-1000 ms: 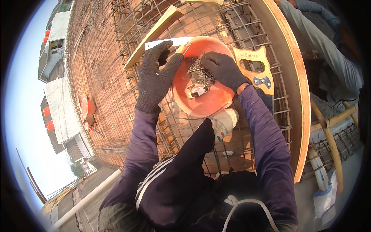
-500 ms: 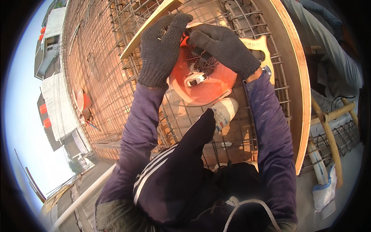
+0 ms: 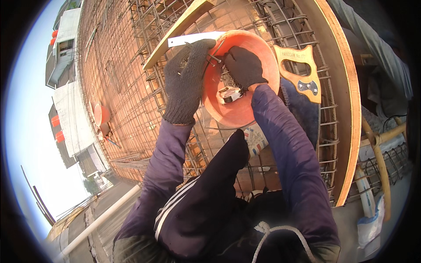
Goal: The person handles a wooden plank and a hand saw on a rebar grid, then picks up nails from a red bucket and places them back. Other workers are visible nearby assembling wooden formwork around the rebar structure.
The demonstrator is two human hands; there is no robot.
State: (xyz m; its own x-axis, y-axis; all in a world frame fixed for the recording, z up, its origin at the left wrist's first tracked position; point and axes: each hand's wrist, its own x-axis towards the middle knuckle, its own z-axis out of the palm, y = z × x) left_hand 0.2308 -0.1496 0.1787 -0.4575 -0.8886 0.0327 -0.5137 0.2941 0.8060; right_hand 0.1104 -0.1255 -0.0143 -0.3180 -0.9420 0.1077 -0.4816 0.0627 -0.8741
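My left hand (image 3: 187, 81), in a dark knitted glove, is closed at the left rim of an orange-red bucket (image 3: 258, 41). Thin metal nails (image 3: 213, 58) with round heads stick out from its fingers over the bucket. Inside the bucket my gloved right hand (image 3: 244, 68) reaches down with bunched fingers; their tips and anything they hold are hidden. Below it lies a pile of dark nails (image 3: 229, 80), beside a small white and black object (image 3: 230, 94), perhaps a tape measure. Behind the left hand a white flat strip (image 3: 193, 38) with a hole runs to the bucket.
A handsaw (image 3: 313, 90) with a wooden handle lies right of the bucket. Crossed rebar (image 3: 131, 87) covers the deck, with a timber plank (image 3: 175, 33) at upper left and a long board edge (image 3: 351, 131) at right. Another orange bucket (image 3: 101, 114) stands farther left.
My right hand has left the left hand's side and gone down into the bucket. A red item between the hands is no longer visible. The white strip and more of the saw now show.
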